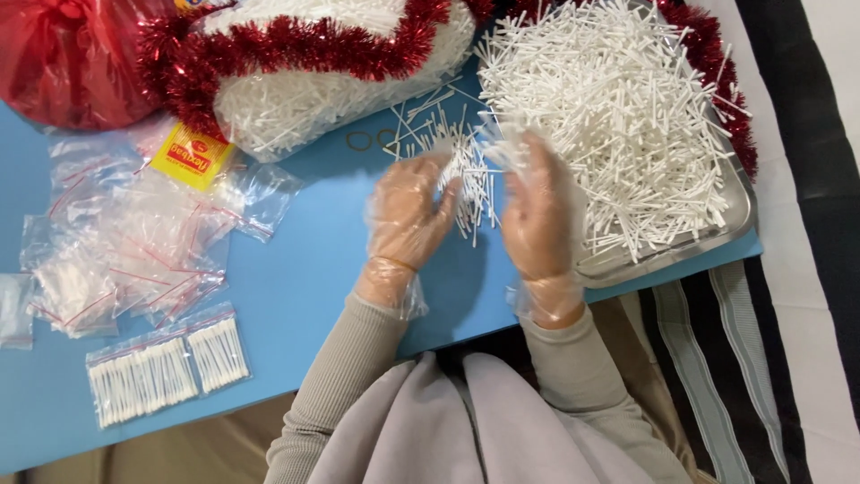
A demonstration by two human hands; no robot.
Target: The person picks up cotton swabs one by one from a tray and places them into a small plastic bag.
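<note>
The loose bundle of thin white cotton swabs sat between my two hands, above the blue table top near its far edge, just left of the metal tray. My left hand, in a clear disposable glove, was curled partly closed with its fingertips on the left side of the bundle. My right hand, gloved the same, cupped the right side; motion blur kept me from judging how firmly either hand gripped.

Risk noted: the swabs hung uneven, several ends poking down below the rest, so a slack pinch could have let them spill onto the table. The slippery glove film would have made that more likely.

The rectangular metal tray, heaped with loose white swabs, overhung the right near corner of the table; a knock from my right wrist could have tipped it.

Two rubber bands lay just beyond the bundle. Clear zip bags, empty, were piled near the left edge, and two filled bags lay by the near edge. Red tinsel ringed a bulk swab bag at the far edge.
</note>
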